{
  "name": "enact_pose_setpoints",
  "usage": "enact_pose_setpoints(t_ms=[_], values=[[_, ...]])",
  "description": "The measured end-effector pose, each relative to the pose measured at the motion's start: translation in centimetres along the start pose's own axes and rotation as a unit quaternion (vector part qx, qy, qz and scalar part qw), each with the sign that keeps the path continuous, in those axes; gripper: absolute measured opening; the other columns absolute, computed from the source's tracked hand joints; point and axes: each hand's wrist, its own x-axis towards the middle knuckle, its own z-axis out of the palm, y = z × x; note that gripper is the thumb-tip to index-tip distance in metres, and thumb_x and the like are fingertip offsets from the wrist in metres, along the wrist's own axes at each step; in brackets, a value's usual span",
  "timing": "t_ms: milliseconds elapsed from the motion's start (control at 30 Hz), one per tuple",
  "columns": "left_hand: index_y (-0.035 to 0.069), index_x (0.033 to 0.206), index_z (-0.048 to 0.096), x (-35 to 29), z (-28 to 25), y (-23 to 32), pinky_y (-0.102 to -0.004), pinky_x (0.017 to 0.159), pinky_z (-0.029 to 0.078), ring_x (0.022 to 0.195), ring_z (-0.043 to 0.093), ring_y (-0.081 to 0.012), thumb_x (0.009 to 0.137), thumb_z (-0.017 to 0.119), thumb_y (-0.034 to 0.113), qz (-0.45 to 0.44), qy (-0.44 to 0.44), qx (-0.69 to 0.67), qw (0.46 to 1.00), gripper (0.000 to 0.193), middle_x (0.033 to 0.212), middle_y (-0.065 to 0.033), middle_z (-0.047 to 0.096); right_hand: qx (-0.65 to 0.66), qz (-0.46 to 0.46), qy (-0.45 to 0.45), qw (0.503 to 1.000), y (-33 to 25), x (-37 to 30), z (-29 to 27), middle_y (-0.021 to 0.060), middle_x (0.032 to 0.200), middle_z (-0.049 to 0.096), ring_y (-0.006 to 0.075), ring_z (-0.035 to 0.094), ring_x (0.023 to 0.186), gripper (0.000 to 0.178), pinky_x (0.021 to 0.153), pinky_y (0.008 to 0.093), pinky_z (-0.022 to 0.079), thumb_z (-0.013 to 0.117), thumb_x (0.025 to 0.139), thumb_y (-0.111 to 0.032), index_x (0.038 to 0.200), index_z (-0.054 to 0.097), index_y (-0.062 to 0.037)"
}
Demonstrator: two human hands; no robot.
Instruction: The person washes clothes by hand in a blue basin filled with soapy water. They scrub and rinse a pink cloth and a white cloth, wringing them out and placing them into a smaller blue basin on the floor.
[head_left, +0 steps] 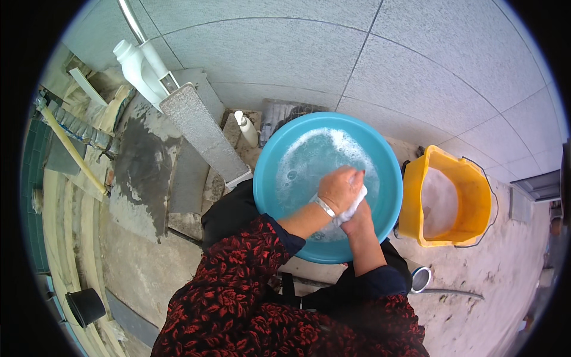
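Observation:
Over a turquoise basin (pixel 267 181) of foamy water, my two hands meet and squeeze a wet white cloth (pixel 353 209). My left hand (pixel 340 188), with a silver bracelet at its wrist, is closed over the cloth's upper part. Just below and to the right, my right hand (pixel 358 220) grips the cloth's lower part. Some of the cloth is hidden by the fingers, so its kind does not show. White suds (pixel 342 140) float mostly along the far side of the water.
A yellow bucket (pixel 473 199) with a wire handle stands right of the basin, a short pipe (pixel 421 278) nearer me. Left are a white pump bottle (pixel 247 131), a flat-headed mop (pixel 199 131) and a white jug (pixel 141 74). A tiled wall (pixel 285 53) rises behind.

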Motion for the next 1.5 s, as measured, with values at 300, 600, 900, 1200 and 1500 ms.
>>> enact_pose_setpoints(t_ms=[300,600,900,1200,1500], values=[[0.003,0.095,0.060,3.0,-2.1,-7.9,-0.0346,0.076,0.045,0.084,0.058,-0.0308,0.077,0.060,0.040,-0.199,0.039,0.027,0.979,0.041,0.086,-0.0170,0.062,-0.471,-0.231,0.207,0.826,-3.9,0.3,-1.8,0.0194,0.122,0.047,0.0320,0.044,0.114,0.052,0.094,0.0354,0.034,0.047,0.085,-0.036,0.125,0.041,-0.0027],[-0.001,0.119,0.049,1.9,-3.6,-7.2,-0.0295,0.075,0.048,0.088,0.058,-0.0192,0.072,0.058,0.000,-0.309,-0.174,-0.194,0.915,0.049,0.106,-0.0114,0.059,-0.389,-0.053,0.087,0.915,-1.7,1.8,-8.4,0.0141,0.138,0.031,0.0313,0.032,0.125,0.068,0.098,0.0450,0.029,0.041,0.084,-0.055,0.137,0.026,-0.0142],[-0.003,0.104,0.051,1.1,-9.1,7.5,-0.0461,0.078,0.045,0.085,0.056,-0.0295,0.074,0.045,0.012,-0.220,-0.186,-0.742,0.606,0.034,0.095,-0.0154,0.057,-0.142,0.081,-0.034,0.986,-1.8,-1.2,-2.0,0.0074,0.132,0.042,0.0313,0.037,0.121,0.082,0.094,0.0595,0.025,0.018,0.077,-0.075,0.133,0.035,-0.0182],[0.001,0.107,0.052,-2.9,-8.4,7.6,-0.0396,0.089,0.039,0.100,0.049,-0.0284,0.074,0.058,0.016,-0.032,-0.086,-0.265,0.960,0.037,0.108,-0.0134,0.052,0.117,-0.007,-0.203,0.972,-1.7,-2.1,1.5,0.0101,0.110,0.057,0.0230,0.056,0.100,0.049,0.086,0.0362,0.046,0.041,0.087,-0.047,0.115,0.050,-0.0079],[0.002,0.108,0.053,-3.7,-3.6,4.3,-0.0375,0.081,0.042,0.092,0.051,-0.0308,0.075,0.064,0.025,0.171,0.056,0.045,0.983,0.042,0.101,-0.0155,0.051,0.073,-0.035,0.026,0.996,-1.2,-5.4,3.4,0.0097,0.094,0.059,0.0206,0.059,0.083,0.037,0.072,0.0340,0.048,0.056,0.080,-0.031,0.107,0.055,-0.0041]])
